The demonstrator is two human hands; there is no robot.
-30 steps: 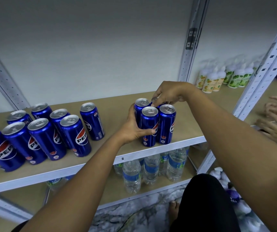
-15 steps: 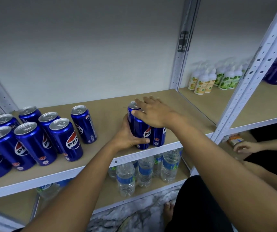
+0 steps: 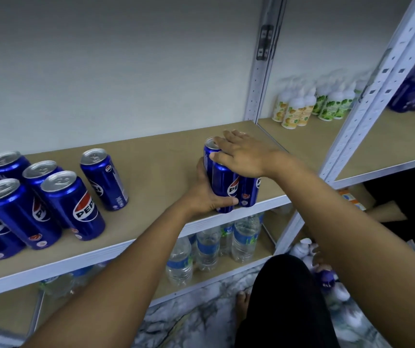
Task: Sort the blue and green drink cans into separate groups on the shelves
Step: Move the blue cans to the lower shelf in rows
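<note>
A tight cluster of blue cans stands near the front edge of the tan shelf, right of centre. My left hand wraps round the cluster's left and front side, thumb across the front can. My right hand lies flat over the can tops with straight fingers. Several more blue cans stand grouped at the shelf's left end, and one blue can stands alone beside them. No green cans are visible.
Water bottles stand on the lower shelf. Pump bottles with orange and green labels sit on the neighbouring shelf at right, beyond a white upright post. Another person's dark clothing shows at far right. Marble floor lies below.
My right hand went from pinching a can top to lying flat over the cluster. My left hand kept its hold. The view shifted slightly; the other person's hands dropped out of sight.
</note>
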